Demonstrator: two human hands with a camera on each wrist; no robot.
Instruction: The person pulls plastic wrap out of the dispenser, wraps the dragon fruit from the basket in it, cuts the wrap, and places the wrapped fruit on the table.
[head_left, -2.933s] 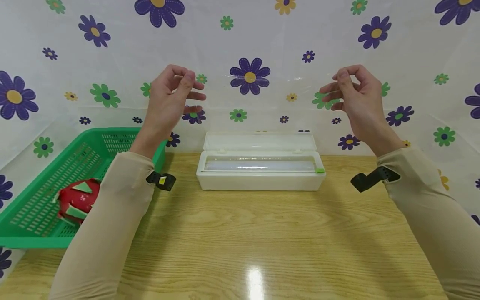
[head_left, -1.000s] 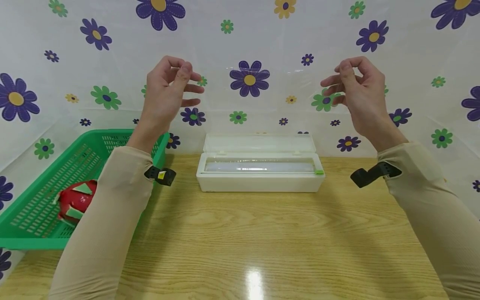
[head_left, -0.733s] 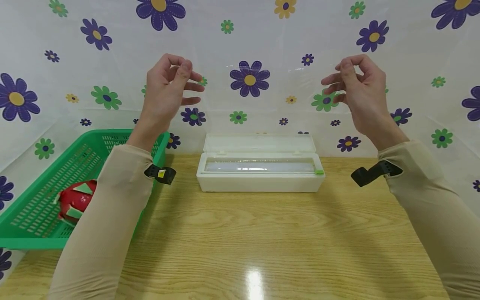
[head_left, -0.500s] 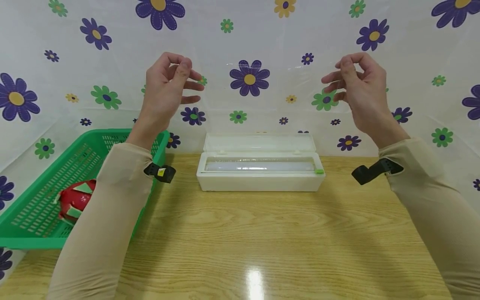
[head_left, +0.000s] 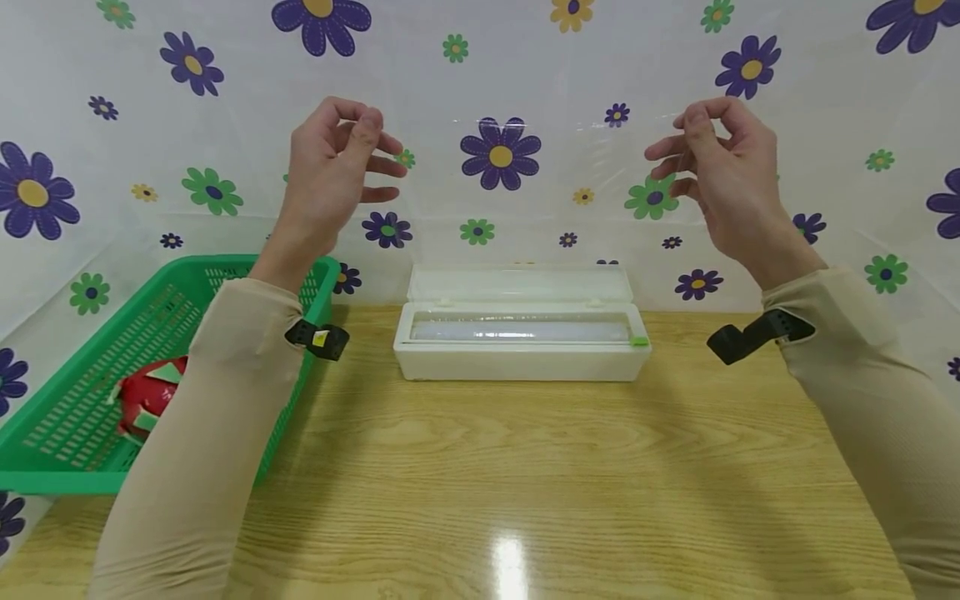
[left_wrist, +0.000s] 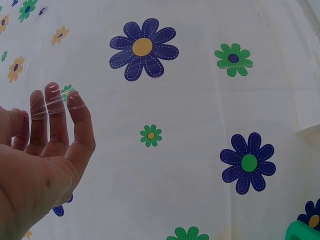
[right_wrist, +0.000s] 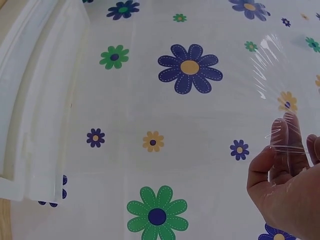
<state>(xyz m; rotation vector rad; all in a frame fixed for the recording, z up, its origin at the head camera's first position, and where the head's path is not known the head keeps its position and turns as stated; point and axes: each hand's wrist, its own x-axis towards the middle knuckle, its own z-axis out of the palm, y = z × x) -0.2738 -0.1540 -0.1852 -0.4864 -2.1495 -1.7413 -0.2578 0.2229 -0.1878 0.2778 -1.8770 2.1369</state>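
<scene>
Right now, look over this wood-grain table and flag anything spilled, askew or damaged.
Nothing stands out. The rectangular white box sits upright with its lid open, the red, green-scaled fruit lies in the green plastic basket, and the clear plastic film held by the left hand and right hand shows only creases.

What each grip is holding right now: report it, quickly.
Left grip: closed, pinching clear film.
Right grip: closed, pinching clear film too.
</scene>
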